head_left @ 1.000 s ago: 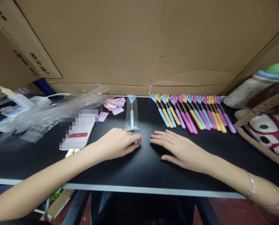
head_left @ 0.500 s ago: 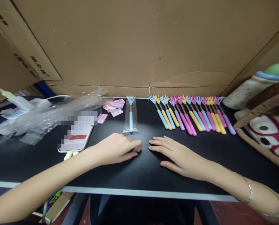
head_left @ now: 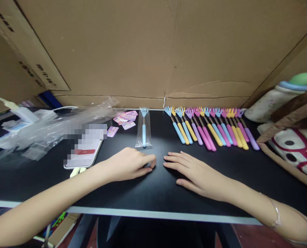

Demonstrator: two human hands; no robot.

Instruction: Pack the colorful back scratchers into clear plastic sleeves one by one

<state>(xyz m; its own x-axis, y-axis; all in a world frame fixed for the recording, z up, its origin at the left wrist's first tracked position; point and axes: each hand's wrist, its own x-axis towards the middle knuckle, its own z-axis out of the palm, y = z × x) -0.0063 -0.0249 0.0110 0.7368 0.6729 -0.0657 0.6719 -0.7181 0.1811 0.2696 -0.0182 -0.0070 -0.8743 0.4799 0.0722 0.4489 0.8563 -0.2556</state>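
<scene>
My left hand (head_left: 131,163) rests on the black table with its fingers loosely bent and the thumb a little apart from the forefinger; I see nothing held in it. Flat on the table lies my right hand (head_left: 194,170), fingers stretched out and holding nothing. Just beyond the left hand is a light blue back scratcher (head_left: 144,132) in a clear plastic sleeve, its hand-shaped head pointing away. Past the right hand, a row of back scratchers with blue, yellow, pink and purple grips lies side by side, ending in a purple back scratcher (head_left: 252,138). Neither hand touches them.
Small printed cards (head_left: 127,119) are scattered left of the sleeve. Further left lie a phone (head_left: 83,158) and crumpled clear plastic bags (head_left: 52,125). A bottle (head_left: 267,101) and a cloth bag (head_left: 290,144) stand at the right. Cardboard (head_left: 143,51) walls the back.
The view has shifted very slightly. Both hands stay in nearly the same place, and the back scratchers have not moved on the table.
</scene>
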